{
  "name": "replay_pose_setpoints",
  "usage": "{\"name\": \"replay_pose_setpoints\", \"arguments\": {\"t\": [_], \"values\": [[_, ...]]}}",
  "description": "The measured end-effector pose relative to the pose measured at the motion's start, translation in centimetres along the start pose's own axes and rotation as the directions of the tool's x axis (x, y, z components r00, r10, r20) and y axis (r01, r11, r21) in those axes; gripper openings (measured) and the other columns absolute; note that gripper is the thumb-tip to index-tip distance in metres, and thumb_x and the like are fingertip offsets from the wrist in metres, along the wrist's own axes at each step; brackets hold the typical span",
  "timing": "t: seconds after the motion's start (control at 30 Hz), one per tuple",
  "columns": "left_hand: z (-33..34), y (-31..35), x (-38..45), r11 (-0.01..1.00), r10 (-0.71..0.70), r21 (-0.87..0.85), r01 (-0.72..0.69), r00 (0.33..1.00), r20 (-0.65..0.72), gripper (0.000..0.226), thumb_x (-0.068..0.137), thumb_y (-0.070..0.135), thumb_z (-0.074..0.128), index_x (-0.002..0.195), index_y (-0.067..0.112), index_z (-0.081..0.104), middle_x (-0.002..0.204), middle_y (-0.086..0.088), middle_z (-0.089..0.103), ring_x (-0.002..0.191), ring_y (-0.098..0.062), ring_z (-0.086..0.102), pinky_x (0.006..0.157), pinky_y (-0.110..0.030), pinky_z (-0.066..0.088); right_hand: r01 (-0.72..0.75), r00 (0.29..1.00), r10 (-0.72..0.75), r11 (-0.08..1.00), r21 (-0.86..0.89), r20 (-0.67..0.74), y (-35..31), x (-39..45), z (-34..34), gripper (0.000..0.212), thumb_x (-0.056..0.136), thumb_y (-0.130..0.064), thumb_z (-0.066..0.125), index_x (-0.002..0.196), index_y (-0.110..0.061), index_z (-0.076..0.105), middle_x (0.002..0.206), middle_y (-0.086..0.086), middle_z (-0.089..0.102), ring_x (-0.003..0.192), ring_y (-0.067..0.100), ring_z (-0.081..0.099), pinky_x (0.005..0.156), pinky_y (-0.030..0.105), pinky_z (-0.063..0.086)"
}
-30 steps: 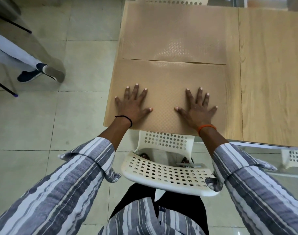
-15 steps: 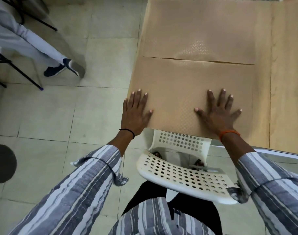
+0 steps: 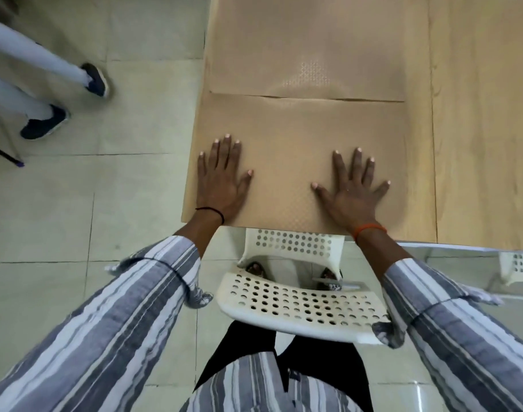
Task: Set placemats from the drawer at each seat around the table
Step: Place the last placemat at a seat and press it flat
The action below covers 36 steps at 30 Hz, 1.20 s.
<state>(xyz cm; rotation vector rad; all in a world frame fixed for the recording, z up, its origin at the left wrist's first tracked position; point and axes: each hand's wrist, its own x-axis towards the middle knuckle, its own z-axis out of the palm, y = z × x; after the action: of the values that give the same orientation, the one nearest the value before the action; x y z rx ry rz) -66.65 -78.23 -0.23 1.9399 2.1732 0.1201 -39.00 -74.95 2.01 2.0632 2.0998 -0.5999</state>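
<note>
Far left, on the tiled floor (image 3: 76,203): another person's legs in pale trousers and dark shoes (image 3: 43,124), well apart from the desk.

Your left hand (image 3: 221,181) lies flat on the near placemat (image 3: 299,144), close to its left edge, fingers straight and close together, thumb out to the right. Grip released, palm pressing down. Black band at that wrist.

The near placemat lies on the wooden desk (image 3: 477,144) at its near-left corner, in front of the white perforated chair (image 3: 299,304). A second placemat (image 3: 308,46) lies just beyond it; their long edges meet, with a slight ripple along the seam.

Your right hand (image 3: 354,193) lies flat on the same near placemat, right of centre, fingers spread wide. Grip released, holding nothing. Orange band at that wrist.

Bare wood shows to the right of both mats. Striped sleeves frame the chair.
</note>
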Motion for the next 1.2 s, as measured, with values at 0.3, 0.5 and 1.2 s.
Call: {"name": "replay_pose_setpoints", "arguments": {"t": [0.3,0.5,1.2], "values": [[-0.4,0.3,0.3,1.0,-0.016,0.013,0.016,1.0,-0.014,0.066,0.098,0.051,0.03,0.157,0.025,0.015,0.165,0.0,0.011,0.152,-0.023,0.01,0.121,-0.049,0.007,0.02,0.984,-0.019,1.0,0.003,-0.175,0.1,-0.1,1.8,0.077,0.091,-0.073,0.026,0.157,-0.039,0.006,0.167,0.002,-0.005,0.153,0.032,-0.005,0.11,0.075,0.001],[-2.3,3.1,4.4,0.999,-0.005,-0.054,0.0,0.996,-0.091,0.059,0.097,0.045,0.042,0.147,0.013,0.037,0.156,-0.01,0.031,0.143,-0.029,0.029,0.115,-0.046,0.023,0.101,0.965,-0.098,0.995,0.002,-0.243,-1.7,1.6,0.4,0.068,0.093,-0.06,0.031,0.146,-0.018,0.037,0.162,0.014,0.022,0.15,0.037,0.016,0.113,0.072,0.007],[0.2,5.0,11.2,0.993,0.119,0.032,-0.117,0.992,-0.041,0.068,0.096,0.052,0.025,0.158,0.028,0.01,0.166,0.004,0.002,0.153,-0.015,0.001,0.123,-0.042,0.007,0.365,0.891,-0.365,0.93,-0.05,-0.269,-6.4,12.9,-0.1,0.069,0.097,-0.055,0.026,0.159,-0.025,0.016,0.167,0.001,0.008,0.154,0.022,0.005,0.123,0.052,0.007]]}}
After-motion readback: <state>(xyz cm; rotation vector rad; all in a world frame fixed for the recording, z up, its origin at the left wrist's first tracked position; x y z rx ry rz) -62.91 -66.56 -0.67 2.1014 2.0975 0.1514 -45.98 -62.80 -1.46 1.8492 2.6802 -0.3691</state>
